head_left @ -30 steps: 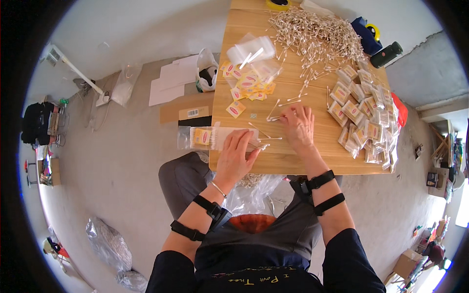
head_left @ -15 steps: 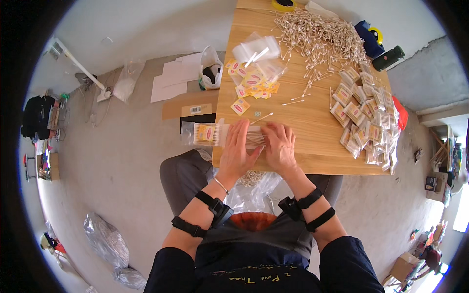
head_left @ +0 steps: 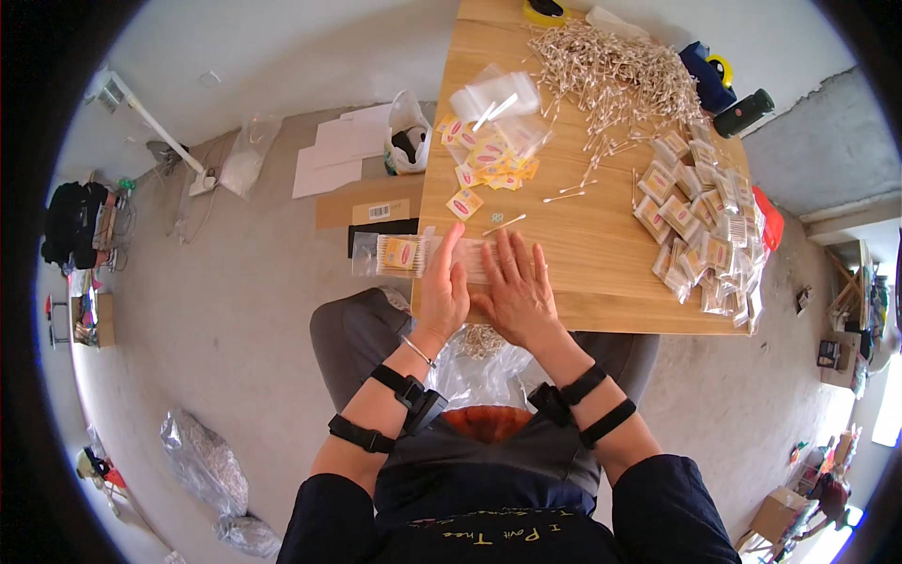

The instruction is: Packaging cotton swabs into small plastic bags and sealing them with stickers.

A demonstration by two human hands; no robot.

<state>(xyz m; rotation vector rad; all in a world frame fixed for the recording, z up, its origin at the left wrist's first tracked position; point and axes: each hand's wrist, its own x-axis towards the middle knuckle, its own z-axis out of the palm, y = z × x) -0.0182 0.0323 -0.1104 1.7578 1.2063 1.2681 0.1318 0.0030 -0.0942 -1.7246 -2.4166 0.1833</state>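
A clear plastic bag of cotton swabs with a yellow card (head_left: 399, 253) lies across the table's left front corner, one end past the edge. My left hand (head_left: 445, 293) stands on its side next to the card, fingers stretched out, covering part of the bag. Palm down, my right hand (head_left: 518, 289) rests flat on the bag's other part, fingers slightly spread. Between the hands a strip of the bag (head_left: 473, 258) shows; what lies under my right palm is hidden. One loose cotton swab (head_left: 505, 225) lies just beyond my fingers.
Yellow cards (head_left: 489, 169) and empty clear bags (head_left: 496, 97) lie at the table's far left. A large heap of cotton swabs (head_left: 620, 80) is at the back. Filled swab packets (head_left: 700, 202) are piled on the right. More swabs (head_left: 483, 342) sit in plastic on my lap.
My right hand has gone from curled fingers to flat on the bag, moving slightly left. My left hand has turned onto its side, its fingers straightened.
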